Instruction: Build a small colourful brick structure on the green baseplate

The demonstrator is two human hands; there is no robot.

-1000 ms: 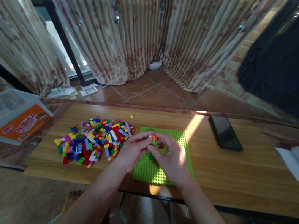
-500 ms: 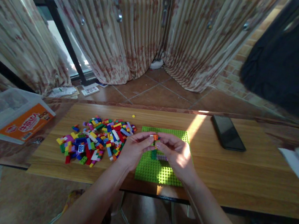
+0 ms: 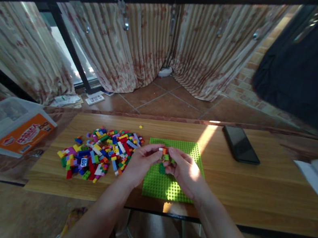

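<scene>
Both hands, left hand (image 3: 138, 164) and right hand (image 3: 184, 172), pinch a small brick cluster (image 3: 164, 153) above the green baseplate (image 3: 176, 187). Left of the baseplate lies a loose brick pile (image 3: 99, 153); right of it, a phone (image 3: 240, 144). All rest on a wooden table (image 3: 256, 193) before curtains (image 3: 147, 47).

left hand (image 3: 138, 164): our fingers curled, thumb and fingertips pinched together, palm facing right
right hand (image 3: 185, 172): our fingers bent inward, tips meeting the left hand's tips
forearms: both bare, reaching forward, converging toward centre
wrists: roughly level, slightly bent
</scene>
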